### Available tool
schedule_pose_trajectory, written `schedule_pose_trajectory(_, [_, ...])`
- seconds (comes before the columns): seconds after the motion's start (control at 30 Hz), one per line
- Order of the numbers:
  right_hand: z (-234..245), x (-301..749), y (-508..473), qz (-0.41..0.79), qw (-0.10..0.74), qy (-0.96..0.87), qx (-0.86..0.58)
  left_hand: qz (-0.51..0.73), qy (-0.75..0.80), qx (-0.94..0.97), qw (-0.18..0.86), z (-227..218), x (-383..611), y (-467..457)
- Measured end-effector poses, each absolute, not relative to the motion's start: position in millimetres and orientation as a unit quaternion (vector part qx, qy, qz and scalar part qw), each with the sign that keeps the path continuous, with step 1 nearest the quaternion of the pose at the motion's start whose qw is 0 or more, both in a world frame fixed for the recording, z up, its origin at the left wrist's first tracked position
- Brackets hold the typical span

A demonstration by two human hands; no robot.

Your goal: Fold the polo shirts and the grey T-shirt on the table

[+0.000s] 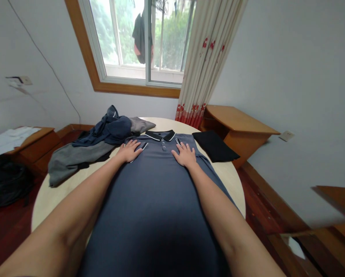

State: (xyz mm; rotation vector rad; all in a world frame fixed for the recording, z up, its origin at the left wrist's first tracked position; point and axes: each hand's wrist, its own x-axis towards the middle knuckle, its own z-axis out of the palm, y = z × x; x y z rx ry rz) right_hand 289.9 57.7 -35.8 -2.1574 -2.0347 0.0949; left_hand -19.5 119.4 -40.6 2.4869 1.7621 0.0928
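**Both palms pin the polo shirt flat**

At centre frame, the grey polo shirt (158,184) lies spread face-up on the round table (45,200). The left hand (129,151) and right hand (185,154) press its shoulders, fingers spread and gripping nothing, holding the fabric smooth. Heaped clothes (97,146) sit left of centre.

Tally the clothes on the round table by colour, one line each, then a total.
Blue-grey: 1, the polo shirt, with the left hand and right hand flat on it.
Navy: 1, the crumpled garment.
Grey: 1, the spread garment; whether the grey cloth behind the navy one belongs to it cannot be told.
Black: 1, the folded piece.
Total: 4
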Motion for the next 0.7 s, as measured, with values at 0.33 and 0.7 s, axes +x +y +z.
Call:
schedule_pose_trajectory(0.33, [-22.3,263.9,42.8,-0.081,0.106,-0.719,-0.682,0.075,0.565,0.821,-0.019,-19.3,1.6,85.7])
schedule_pose_trajectory(0.7, [-33.2,254.6,-45.0,0.047,0.100,-0.760,-0.640,0.048,0.485,0.872,0.057,-38.2,1.3,-35.4])
